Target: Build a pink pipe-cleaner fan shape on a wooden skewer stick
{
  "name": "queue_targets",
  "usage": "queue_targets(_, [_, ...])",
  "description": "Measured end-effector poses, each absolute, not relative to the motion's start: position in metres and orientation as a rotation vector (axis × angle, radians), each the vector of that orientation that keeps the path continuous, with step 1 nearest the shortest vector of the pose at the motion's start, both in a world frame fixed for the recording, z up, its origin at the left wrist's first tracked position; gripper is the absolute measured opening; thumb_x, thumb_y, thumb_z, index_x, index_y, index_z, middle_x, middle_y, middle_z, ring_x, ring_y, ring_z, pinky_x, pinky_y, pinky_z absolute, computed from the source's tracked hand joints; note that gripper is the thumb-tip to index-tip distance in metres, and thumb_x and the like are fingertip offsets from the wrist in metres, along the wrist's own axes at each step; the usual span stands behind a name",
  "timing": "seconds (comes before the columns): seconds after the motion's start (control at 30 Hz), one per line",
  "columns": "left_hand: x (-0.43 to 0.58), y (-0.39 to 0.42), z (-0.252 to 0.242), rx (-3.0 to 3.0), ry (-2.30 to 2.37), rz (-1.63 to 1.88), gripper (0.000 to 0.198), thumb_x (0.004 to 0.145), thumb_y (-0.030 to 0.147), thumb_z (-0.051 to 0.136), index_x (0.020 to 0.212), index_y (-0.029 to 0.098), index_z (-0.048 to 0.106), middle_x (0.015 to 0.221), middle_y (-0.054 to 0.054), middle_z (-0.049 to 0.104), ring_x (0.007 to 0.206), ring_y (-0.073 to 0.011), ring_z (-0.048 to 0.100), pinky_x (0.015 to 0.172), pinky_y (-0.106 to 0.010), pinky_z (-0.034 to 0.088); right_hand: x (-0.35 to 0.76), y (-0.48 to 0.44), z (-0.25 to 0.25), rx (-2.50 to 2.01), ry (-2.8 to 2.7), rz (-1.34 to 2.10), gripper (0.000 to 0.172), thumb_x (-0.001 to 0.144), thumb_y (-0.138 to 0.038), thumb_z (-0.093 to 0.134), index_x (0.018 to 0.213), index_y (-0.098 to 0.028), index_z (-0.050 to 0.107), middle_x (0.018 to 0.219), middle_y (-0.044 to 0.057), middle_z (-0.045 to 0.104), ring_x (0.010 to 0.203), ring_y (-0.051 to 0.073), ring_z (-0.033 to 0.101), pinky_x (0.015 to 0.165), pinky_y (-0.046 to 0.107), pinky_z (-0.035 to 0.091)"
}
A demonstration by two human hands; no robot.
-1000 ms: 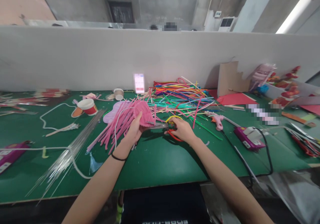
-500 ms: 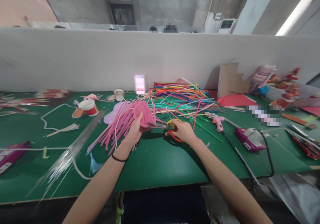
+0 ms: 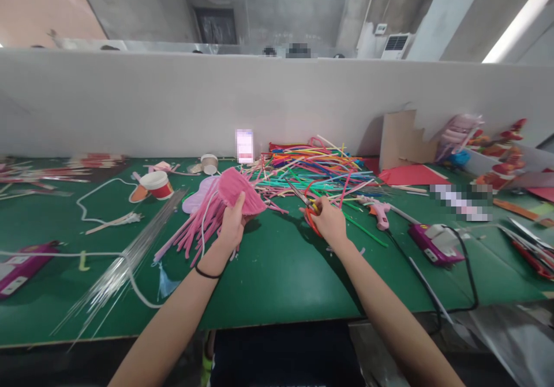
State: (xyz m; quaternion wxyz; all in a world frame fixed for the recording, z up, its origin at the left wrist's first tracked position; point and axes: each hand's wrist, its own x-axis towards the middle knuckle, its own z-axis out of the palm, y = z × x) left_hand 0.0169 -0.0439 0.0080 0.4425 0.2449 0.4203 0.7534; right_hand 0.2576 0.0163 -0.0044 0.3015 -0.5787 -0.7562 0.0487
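My left hand (image 3: 234,225) is closed on a pink fuzzy piece (image 3: 237,188), a flat, rounded panel that looks made of pipe cleaners set side by side. Its thumb presses on the near side. In my right hand (image 3: 331,222) is a pair of scissors (image 3: 308,203) with red and yellow handles, its blades pointing up and to the left, apart from the pink piece. Under and beside my left hand lie loose pink pipe cleaners (image 3: 190,231) and a lilac cloud-shaped piece (image 3: 197,196). A heap of pipe cleaners in many colours (image 3: 320,162) lies beyond both hands.
To the right are a pink glue gun (image 3: 381,214), a purple power strip (image 3: 435,245) with a black cord, and a cardboard sheet (image 3: 398,139). At left stand a paper cup (image 3: 158,185), thin wires (image 3: 125,266) and a blue tassel (image 3: 167,283). A white partition (image 3: 173,104) runs behind.
The scissors have come away from the pink piece, moving right and turning so the blades point up. The pink piece has been tilted and shifted slightly up and left.
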Motion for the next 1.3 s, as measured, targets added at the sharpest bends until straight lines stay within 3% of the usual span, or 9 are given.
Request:
queue_targets(0.23, [0.014,-0.046,0.012,0.62,0.918,1.921,0.042,0.068,0.03,0.081,0.105,0.024,0.063,0.098,0.001,0.072,0.081,-0.0124,0.069,0.076,-0.026,0.058,0.264,0.021,-0.01,-1.663,-2.107,0.204,0.037,0.075,-0.054,0.069,0.08,-0.018,0.066,0.075,0.012,0.07,0.074,0.027,0.066,0.059,0.03,0.041])
queue_targets(0.4, [0.022,-0.051,0.016,0.603,0.918,1.894,0.043,0.059,0.019,0.085,0.097,0.021,0.064,0.087,0.003,0.073,0.075,-0.0131,0.069,0.069,-0.024,0.057,0.253,0.013,-0.008,-1.339,-2.098,0.229,0.026,0.078,-0.033,0.067,0.096,-0.015,0.071,0.096,0.015,0.07,0.095,0.028,0.063,0.082,0.036,0.047])
queue_targets(0.47, [0.027,-0.053,0.016,0.61,0.937,1.889,0.046,0.057,0.017,0.086,0.097,0.021,0.064,0.084,0.003,0.073,0.076,-0.0142,0.069,0.072,-0.026,0.058,0.242,0.006,-0.003,-1.213,-1.959,0.316,0.025,0.082,-0.031,0.062,0.098,-0.016,0.071,0.102,0.014,0.069,0.097,0.027,0.062,0.085,0.038,0.047])
queue_targets(0.57, [0.035,-0.055,0.015,0.643,0.944,1.831,0.052,0.057,0.016,0.087,0.104,0.02,0.064,0.085,0.002,0.073,0.08,-0.0166,0.07,0.079,-0.03,0.058,0.221,-0.008,0.003,-0.981,-1.848,0.825,0.025,0.086,-0.04,0.057,0.09,-0.02,0.073,0.086,0.006,0.071,0.074,0.019,0.063,0.069,0.031,0.048])
queue_targets(0.73, [0.047,-0.059,0.014,0.687,0.942,1.754,0.044,0.058,0.017,0.086,0.097,0.018,0.065,0.087,0.0,0.073,0.084,-0.019,0.07,0.084,-0.034,0.057,0.201,-0.024,0.004,-0.782,-1.501,1.42,0.031,0.075,-0.049,0.069,0.083,-0.02,0.072,0.074,0.001,0.068,0.068,0.016,0.059,0.061,0.026,0.045])
queue_targets(0.9, [0.052,-0.062,0.016,0.677,0.942,1.726,0.038,0.057,0.016,0.085,0.09,0.017,0.066,0.083,0.001,0.072,0.079,-0.0176,0.07,0.083,-0.033,0.056,0.203,-0.026,0.001,-0.742,-1.384,1.506,0.03,0.07,-0.048,0.074,0.081,-0.02,0.072,0.073,0.0,0.066,0.065,0.013,0.055,0.062,0.026,0.045])
queue_targets(1.03, [0.054,-0.062,0.015,0.693,0.959,1.741,0.043,0.057,0.019,0.086,0.095,0.018,0.066,0.088,0.0,0.073,0.077,-0.0166,0.069,0.081,-0.033,0.056,0.203,-0.026,0.0,-0.743,-1.383,1.458,0.027,0.073,-0.047,0.072,0.076,-0.02,0.07,0.07,-0.001,0.063,0.064,0.013,0.054,0.061,0.025,0.044])
queue_targets(1.3, [0.065,-0.062,0.009,0.887,1.169,1.934,0.046,0.062,0.023,0.084,0.104,0.019,0.067,0.101,-0.003,0.072,0.098,-0.021,0.067,0.094,-0.036,0.051,0.193,-0.032,-0.005,-0.745,-1.2,1.41,0.028,0.073,-0.045,0.071,0.068,-0.02,0.06,0.064,-0.003,0.054,0.06,0.012,0.046,0.057,0.024,0.038])
